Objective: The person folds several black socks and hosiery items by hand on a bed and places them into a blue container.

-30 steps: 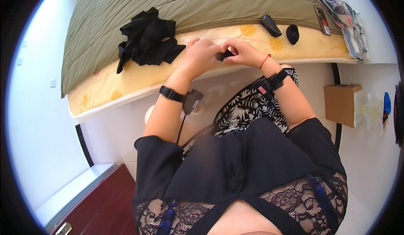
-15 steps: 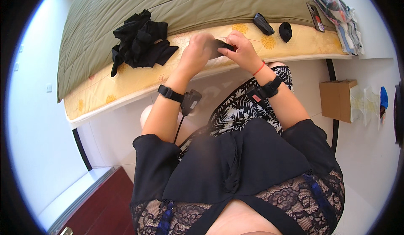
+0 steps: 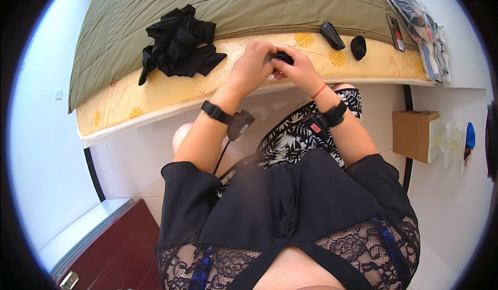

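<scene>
My left hand (image 3: 252,66) and my right hand (image 3: 301,72) meet over the front edge of the bed, fingers closed round a small black sock (image 3: 283,58). It is bunched between them, and most of it is hidden by my fingers. To the left, a loose pile of black socks (image 3: 181,41) lies partly on the yellow mattress and partly on the green quilt. Two compact black bundles rest to the right of my hands: a longer folded one (image 3: 332,35) and a rounder rolled one (image 3: 358,47).
The yellow flowered mattress (image 3: 171,103) carries a green quilt (image 3: 285,7). At the right end are a phone (image 3: 396,32) and clothes in clear plastic (image 3: 415,17). A cardboard box (image 3: 411,137) stands below on the right. A dark red wooden piece (image 3: 124,248) is at lower left.
Both hands have drawn closer together, and the black sock between them is more bunched and covered. The whole view has shifted slightly. The pile and the two bundles lie as before.
</scene>
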The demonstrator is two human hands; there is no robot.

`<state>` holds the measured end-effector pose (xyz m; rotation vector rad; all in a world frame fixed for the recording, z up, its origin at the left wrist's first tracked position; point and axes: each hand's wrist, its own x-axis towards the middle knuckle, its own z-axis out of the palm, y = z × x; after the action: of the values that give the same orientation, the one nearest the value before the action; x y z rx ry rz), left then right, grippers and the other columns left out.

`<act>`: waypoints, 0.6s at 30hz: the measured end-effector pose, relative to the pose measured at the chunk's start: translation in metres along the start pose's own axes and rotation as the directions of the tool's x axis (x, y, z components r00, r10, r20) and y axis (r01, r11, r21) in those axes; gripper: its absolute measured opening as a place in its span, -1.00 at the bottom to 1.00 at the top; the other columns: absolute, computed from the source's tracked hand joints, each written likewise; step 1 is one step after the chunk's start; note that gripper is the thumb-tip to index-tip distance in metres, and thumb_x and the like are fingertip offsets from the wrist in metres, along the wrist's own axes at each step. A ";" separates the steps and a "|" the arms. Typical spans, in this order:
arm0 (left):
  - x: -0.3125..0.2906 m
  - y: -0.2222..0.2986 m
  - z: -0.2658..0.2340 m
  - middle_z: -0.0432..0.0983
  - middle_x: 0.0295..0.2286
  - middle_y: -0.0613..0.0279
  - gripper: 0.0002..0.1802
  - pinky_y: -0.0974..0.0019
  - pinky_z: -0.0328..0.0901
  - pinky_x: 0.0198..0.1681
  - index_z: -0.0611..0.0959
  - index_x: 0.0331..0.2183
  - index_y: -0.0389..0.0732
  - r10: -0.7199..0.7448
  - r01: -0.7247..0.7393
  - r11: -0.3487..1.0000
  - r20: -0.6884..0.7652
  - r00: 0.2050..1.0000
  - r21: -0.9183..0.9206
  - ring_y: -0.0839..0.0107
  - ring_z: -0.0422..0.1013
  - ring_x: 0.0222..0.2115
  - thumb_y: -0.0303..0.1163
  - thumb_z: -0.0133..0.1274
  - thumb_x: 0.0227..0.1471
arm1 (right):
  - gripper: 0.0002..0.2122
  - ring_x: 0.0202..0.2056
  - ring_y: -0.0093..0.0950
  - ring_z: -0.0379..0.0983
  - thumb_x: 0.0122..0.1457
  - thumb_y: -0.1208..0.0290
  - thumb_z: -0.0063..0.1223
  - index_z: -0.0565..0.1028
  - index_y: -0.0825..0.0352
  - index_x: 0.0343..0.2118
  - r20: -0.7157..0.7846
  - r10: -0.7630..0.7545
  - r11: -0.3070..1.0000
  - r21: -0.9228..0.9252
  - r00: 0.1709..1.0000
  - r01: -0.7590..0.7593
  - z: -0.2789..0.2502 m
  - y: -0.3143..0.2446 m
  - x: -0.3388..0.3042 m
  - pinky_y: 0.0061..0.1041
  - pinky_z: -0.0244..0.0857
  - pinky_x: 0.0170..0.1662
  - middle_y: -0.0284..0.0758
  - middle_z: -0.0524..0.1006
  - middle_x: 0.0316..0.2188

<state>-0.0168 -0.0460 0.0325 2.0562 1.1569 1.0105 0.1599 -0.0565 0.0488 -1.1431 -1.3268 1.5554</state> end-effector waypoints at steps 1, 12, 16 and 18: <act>0.001 -0.001 0.000 0.40 -0.24 0.06 -0.62 0.23 0.33 -0.12 0.45 -0.12 -0.19 -0.030 0.030 0.996 0.001 1.000 -0.090 0.16 0.40 -0.20 -0.48 0.09 -0.04 | -0.67 -0.37 -0.61 0.52 0.17 0.47 0.13 0.46 0.35 0.01 -0.022 -0.017 1.000 -0.003 1.000 0.017 -0.002 0.002 0.000 -0.64 0.45 -0.35 -0.35 0.54 -0.36; 0.007 -0.026 -0.011 0.43 -0.47 0.36 -0.75 0.49 0.28 -0.37 0.53 -0.25 -0.27 -0.416 0.443 0.789 0.162 0.895 -0.426 0.60 0.36 -0.43 -0.60 0.05 -0.08 | -0.74 -0.28 -0.63 0.45 0.08 0.73 0.05 0.57 0.30 -0.18 -0.038 -0.327 0.918 -0.249 0.944 0.308 -0.028 0.006 0.000 -0.68 0.44 -0.29 -0.41 0.50 -0.24; 0.009 -0.014 -0.007 0.49 -0.48 0.12 -0.72 0.29 0.36 -0.32 0.51 -0.29 -0.26 -0.532 0.516 0.805 0.030 0.846 -0.291 0.33 0.49 -0.35 -0.53 0.07 -0.17 | -0.68 -0.18 -0.52 0.42 -0.04 0.75 0.07 0.58 0.28 -0.20 0.016 -0.506 0.715 -0.551 0.862 0.430 -0.023 0.007 0.000 -0.60 0.40 -0.19 -0.36 0.45 -0.22; 0.005 -0.015 -0.006 0.47 -0.41 0.18 -0.68 0.36 0.37 -0.30 0.49 -0.24 -0.26 -0.397 0.391 0.914 -0.038 0.917 -0.104 0.40 0.46 -0.32 -0.54 0.07 -0.16 | -0.66 -0.16 -0.43 0.41 -0.08 0.74 0.10 0.59 0.26 -0.22 0.005 -0.526 0.695 -0.574 0.850 0.433 -0.022 0.007 0.000 -0.52 0.35 -0.10 -0.32 0.47 -0.23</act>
<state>-0.0271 -0.0334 0.0260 1.6364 1.4528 0.9073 0.1812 -0.0508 0.0405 -1.0929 -1.8535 0.6785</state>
